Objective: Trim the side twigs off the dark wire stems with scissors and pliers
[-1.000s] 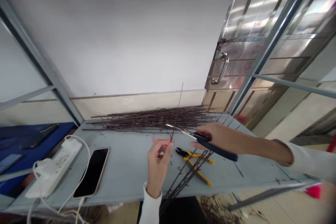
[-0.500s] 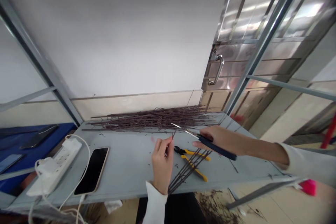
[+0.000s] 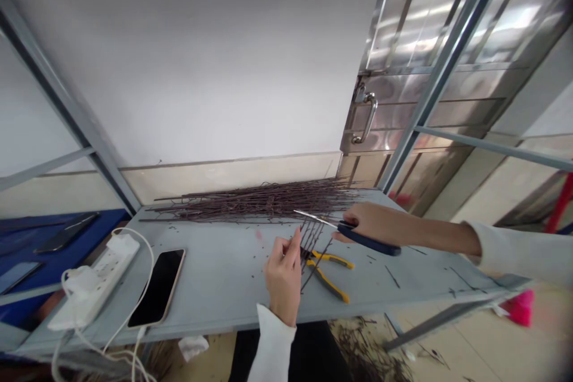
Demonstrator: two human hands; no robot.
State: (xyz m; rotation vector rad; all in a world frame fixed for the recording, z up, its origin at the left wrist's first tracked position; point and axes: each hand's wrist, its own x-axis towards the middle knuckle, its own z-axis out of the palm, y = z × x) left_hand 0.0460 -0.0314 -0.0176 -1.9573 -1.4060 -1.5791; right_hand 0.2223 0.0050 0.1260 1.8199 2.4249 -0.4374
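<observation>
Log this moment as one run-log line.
left hand: pinches sticks | right hand: grips scissors, blades near stick tips | table: pliers, pile, phone

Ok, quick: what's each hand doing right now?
Left hand: closed, pinching a few thin dark sticks.
Right hand: closed on blue-handled scissors.

Single head cam, fwd/down onto grey table (image 3: 215,286), close range, wall (image 3: 201,71) beyond

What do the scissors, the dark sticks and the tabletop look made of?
Scissors: shiny, bright blades, likely steel; dark blue matte handles, probably plastic. Sticks: thin, stiff, dull purplish-brown, perhaps coated wire or dried stems. Tabletop: smooth, matte grey, painted metal or laminate.
</observation>
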